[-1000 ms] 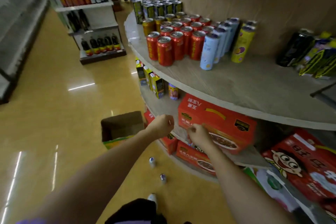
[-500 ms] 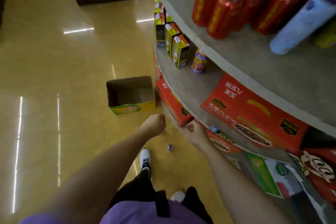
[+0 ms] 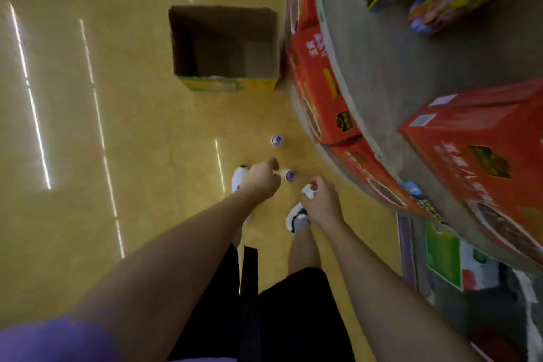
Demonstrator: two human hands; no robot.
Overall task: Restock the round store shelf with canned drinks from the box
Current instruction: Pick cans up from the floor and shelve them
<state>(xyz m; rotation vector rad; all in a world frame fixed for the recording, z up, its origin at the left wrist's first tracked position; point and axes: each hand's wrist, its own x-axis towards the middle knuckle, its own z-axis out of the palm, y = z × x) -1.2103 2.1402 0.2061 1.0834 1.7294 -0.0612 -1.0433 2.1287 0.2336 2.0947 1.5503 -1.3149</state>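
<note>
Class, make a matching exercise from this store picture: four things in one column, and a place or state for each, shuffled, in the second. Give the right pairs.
Things:
1. cardboard box
2. far can
3. near can
4. red cartons

Places or states:
A. upright on the floor, just beyond the left hand
B. lined along the edge of the low shelf
C. open-topped, inside looks empty
D. alone on the floor, between the hands and the box

Pairs: 1-C, 2-D, 3-A, 4-B

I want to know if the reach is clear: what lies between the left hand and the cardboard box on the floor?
Only bare floor separates the left hand from the cardboard box in the head view; one can stands just right of that line.
</note>
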